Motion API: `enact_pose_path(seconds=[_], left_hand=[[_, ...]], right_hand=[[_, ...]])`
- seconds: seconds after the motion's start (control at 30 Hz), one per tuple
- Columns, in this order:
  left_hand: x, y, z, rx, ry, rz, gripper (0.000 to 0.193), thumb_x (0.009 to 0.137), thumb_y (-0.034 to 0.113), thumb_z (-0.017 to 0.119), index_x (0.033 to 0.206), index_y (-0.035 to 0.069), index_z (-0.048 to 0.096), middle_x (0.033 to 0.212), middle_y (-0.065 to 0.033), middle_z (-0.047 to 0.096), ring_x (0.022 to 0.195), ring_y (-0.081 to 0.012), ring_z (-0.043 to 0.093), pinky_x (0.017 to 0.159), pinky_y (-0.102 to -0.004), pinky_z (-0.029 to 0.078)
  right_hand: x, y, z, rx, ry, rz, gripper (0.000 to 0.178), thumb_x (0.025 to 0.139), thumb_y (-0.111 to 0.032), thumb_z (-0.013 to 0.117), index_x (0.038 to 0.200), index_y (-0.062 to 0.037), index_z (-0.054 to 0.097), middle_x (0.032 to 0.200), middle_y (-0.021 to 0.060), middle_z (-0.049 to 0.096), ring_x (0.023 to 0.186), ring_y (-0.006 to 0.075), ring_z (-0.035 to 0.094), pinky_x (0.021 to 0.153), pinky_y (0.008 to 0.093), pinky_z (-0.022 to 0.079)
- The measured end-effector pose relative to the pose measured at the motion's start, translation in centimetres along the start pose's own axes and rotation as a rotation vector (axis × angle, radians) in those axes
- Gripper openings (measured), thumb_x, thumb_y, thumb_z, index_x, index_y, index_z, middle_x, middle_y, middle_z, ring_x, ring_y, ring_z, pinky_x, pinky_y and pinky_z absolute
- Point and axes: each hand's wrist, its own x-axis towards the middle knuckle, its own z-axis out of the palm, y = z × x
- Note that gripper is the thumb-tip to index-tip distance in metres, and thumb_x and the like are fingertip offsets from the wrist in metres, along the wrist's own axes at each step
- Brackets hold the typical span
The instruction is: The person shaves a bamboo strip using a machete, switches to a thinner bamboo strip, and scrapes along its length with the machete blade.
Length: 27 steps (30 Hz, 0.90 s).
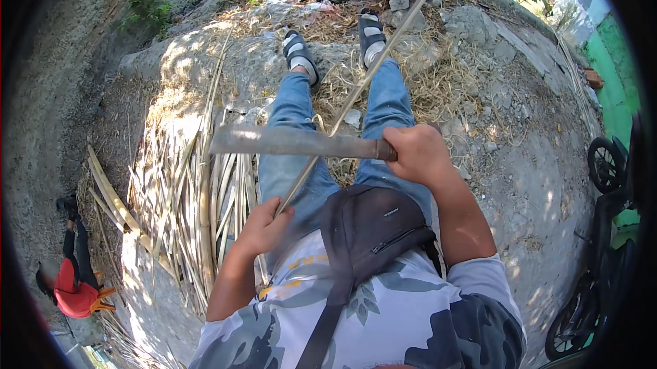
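Observation:
My right hand (419, 153) is closed round the handle of a machete (287, 142), whose broad grey blade reaches leftward above my thighs. In my left hand (264, 225) is the near end of a long, thin bamboo strip (390, 46), which slants up and away to the right between my legs. The blade crosses over the strip just beyond my left hand; whether the two touch I cannot tell. A curled sliver (319, 122) stands off the strip near the blade. The blade looks slightly smeared by motion.
Many split bamboo strips (181, 198) lie in a pile at my left, with thicker bent pieces (113, 198) beyond. A person in red (75, 294) sits on an orange stool at far left. Dry shavings (445, 81) litter the ground. A parked two-wheeler (595, 280) stands at the right.

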Motion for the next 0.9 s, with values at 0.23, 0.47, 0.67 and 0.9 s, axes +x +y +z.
enact_pose_path(seconds=[0.23,0.47,0.67,0.9], left_hand=[[-3.4,-3.0,-0.2,0.051,-0.008,-0.117,0.030,0.093,0.026,0.064,0.089,-0.004,0.060,0.069,-0.0179,0.057,0.064,-0.0212,0.052,0.061,-0.0398,0.045],[-0.6,-0.5,1.2,0.080,0.013,-0.039,0.033,0.094,0.029,0.064,0.088,-0.003,0.060,0.074,-0.0229,0.063,0.065,-0.0291,0.059,0.065,-0.0419,0.047],[-2.1,-1.4,-1.7,0.041,0.013,-0.062,0.028,0.093,0.025,0.065,0.091,-0.002,0.063,0.069,-0.0145,0.061,0.064,-0.0181,0.056,0.061,-0.0369,0.046],[-4.5,-2.7,-1.0,-0.122,0.155,-0.150,0.023,0.092,0.021,0.066,0.095,-0.002,0.064,0.068,-0.0121,0.059,0.064,-0.0179,0.053,0.061,-0.0366,0.046]], right_hand=[[-0.8,5.3,-2.3,0.072,0.120,0.505,0.027,0.076,-0.022,0.076,0.093,-0.0078,0.060,0.077,0.0165,0.066,0.079,0.0407,0.068,0.068,0.0510,0.052],[-1.5,-1.3,1.2,0.109,-0.174,-0.008,0.029,0.074,-0.022,0.075,0.091,-0.0059,0.057,0.078,0.0165,0.066,0.077,0.0410,0.066,0.069,0.0519,0.051],[-1.4,3.4,-0.7,0.198,0.121,0.106,0.021,0.076,-0.015,0.072,0.087,-0.0040,0.058,0.070,0.0137,0.062,0.062,0.0349,0.062,0.058,0.0438,0.046],[-1.5,5.4,-1.4,0.313,0.171,0.501,0.019,0.078,-0.014,0.069,0.089,-0.0006,0.062,0.066,0.0159,0.060,0.060,0.0298,0.060,0.059,0.0402,0.046]])
